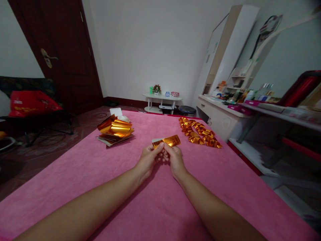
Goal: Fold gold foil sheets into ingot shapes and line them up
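Between my two hands is a folded strip of shiny gold foil paper point(172, 140), its pale backing showing at the left end. My left hand point(149, 158) pinches its near edge with thumb and fingers. Close against it, my right hand point(176, 161) grips the same strip, the thumbs nearly meeting at the middle. To the left lies a loose stack of gold foil paper sheets point(120, 129), curled on top. On the right, several folded gold foil pieces point(198, 132) lie in rows.
A pink cloth point(105, 187) covers the surface under my hands. Beyond it stands a small white table point(163, 97) with a potted plant. A dressing table point(220, 108) with bottles is at right. A red bag point(32, 103) rests on a chair at left.
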{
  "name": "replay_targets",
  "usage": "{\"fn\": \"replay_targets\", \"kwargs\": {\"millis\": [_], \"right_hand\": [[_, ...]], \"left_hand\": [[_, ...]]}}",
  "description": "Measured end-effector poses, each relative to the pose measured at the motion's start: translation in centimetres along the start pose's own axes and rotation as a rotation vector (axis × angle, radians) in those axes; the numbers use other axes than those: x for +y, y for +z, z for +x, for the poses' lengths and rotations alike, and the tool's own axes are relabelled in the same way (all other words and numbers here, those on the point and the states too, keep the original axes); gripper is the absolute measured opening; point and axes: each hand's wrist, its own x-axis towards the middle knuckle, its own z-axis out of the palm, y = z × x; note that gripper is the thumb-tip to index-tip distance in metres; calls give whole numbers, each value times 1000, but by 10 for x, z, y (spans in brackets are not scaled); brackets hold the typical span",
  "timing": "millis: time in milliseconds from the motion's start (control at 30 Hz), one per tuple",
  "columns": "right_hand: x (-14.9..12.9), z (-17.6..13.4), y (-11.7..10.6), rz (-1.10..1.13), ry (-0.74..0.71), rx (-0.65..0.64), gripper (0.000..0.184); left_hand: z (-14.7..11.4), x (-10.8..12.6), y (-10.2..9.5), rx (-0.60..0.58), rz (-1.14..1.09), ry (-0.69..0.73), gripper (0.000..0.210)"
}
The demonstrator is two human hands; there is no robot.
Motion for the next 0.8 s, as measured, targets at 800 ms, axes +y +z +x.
{"fn": "replay_targets", "kwargs": {"millis": [800], "right_hand": [[3,9,-14,-37,-23,115,43]], "left_hand": [[2,8,-6,110,251,188,31]]}}
